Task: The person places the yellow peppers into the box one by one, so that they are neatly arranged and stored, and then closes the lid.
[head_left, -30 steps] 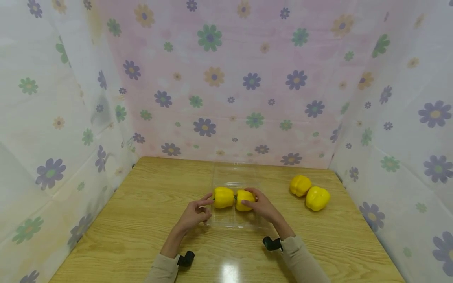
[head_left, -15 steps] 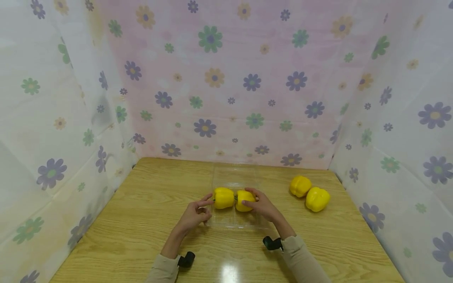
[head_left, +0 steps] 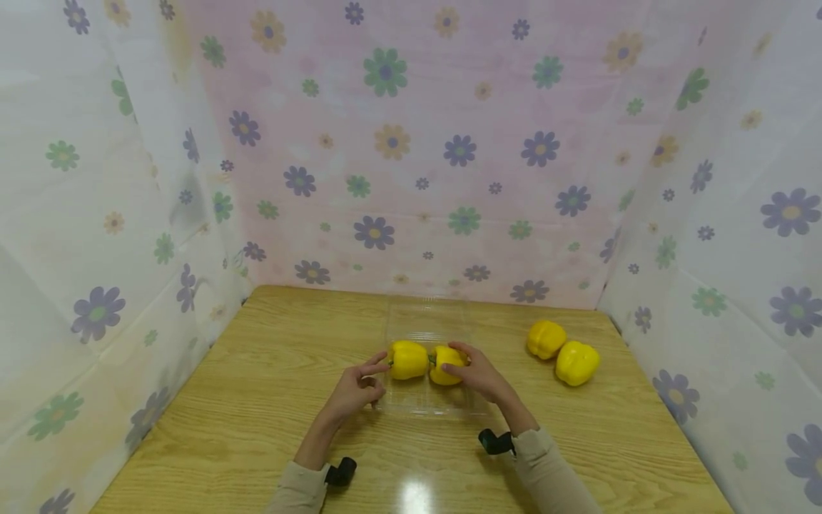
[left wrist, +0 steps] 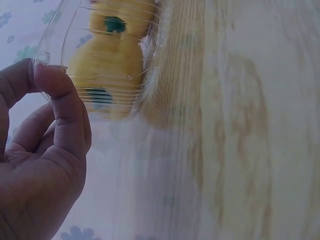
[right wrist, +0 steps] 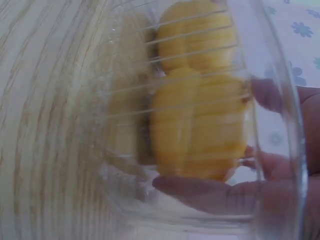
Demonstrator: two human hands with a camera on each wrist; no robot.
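A clear plastic clamshell box (head_left: 424, 401) lies open on the table, its lid (head_left: 427, 314) laid back toward the far wall. Inside its base, two yellow bell peppers sit side by side: a left pepper (head_left: 408, 359) and a right pepper (head_left: 444, 373). My right hand (head_left: 480, 375) holds the right pepper, thumb on the near side and fingers round its right end. In the left wrist view, my left hand (left wrist: 55, 135) pinches the box's rim between thumb and forefinger. Green stems (left wrist: 114, 24) show through the ribbed wall there.
Two more yellow bell peppers, one farther back (head_left: 546, 339) and one nearer (head_left: 577, 363), lie on the wooden table (head_left: 257, 407) at the right. Flower-printed cloth (head_left: 411, 143) stands along the back and both sides.
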